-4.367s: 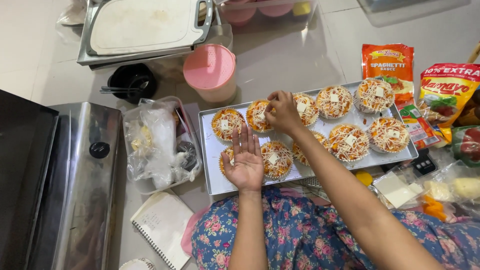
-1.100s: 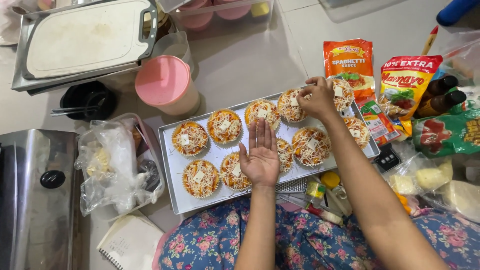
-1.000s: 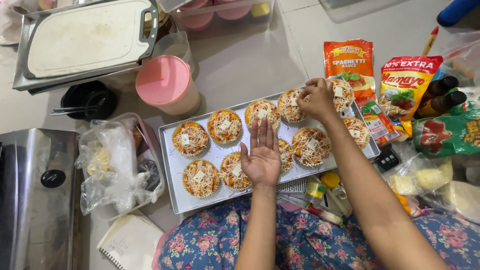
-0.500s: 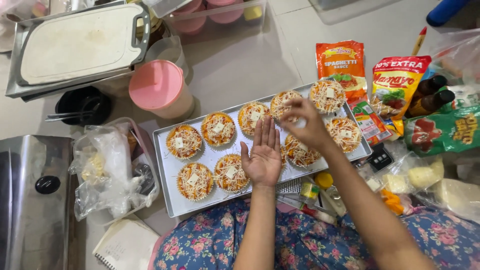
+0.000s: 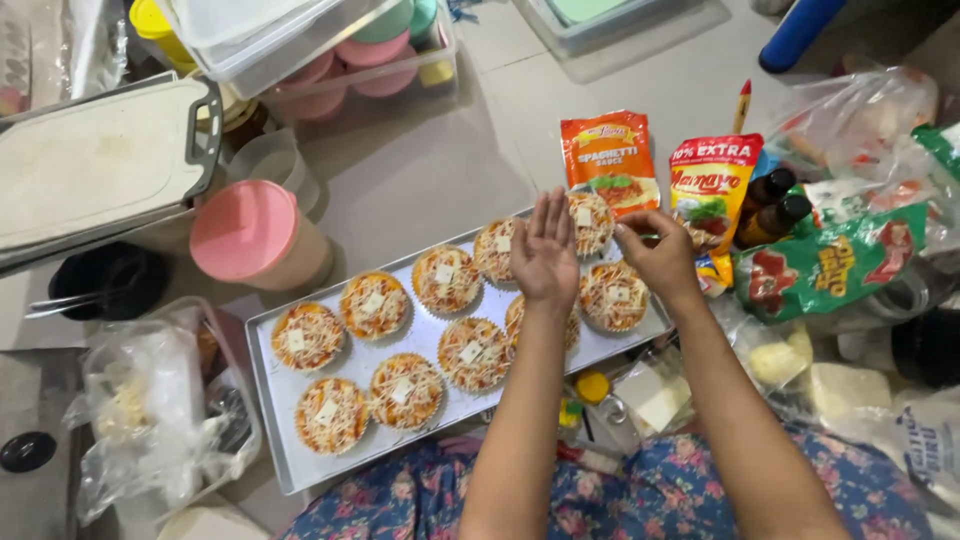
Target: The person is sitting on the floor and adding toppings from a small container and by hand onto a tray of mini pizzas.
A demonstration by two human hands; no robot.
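A: Landmark is the baking tray [image 5: 262, 385], flat on the floor just ahead of my knees. Nine small round pizzas on it, two rough rows, each with shredded cheese and a pale cheese square on top.

B: Around it?

A: Largest first: white cutting board [image 5: 95, 160] far left of the tray, well apart. Pink-lidded tub [image 5: 255, 232] just off the tray's back-left edge. Orange sauce pouch [image 5: 610, 160] and the red-and-yellow pouch [image 5: 712, 190] stand just behind the tray's right end, I reckon so they sit within reach of the topping side.

B: Hands?

A: Left hand [image 5: 545, 255] flat over the tray's right half, fingers straight and together, holding nothing; looks like it serves as a carrier or guard above the pizzas. Right hand [image 5: 655, 255] over the tray's right end, fingertips pinched narrow. Whether a bit of topping sits in the pinch, I cannot tell.

B: Closest pizza?

A: The pizza [image 5: 613, 296] at the tray's right end, directly under the pinch.
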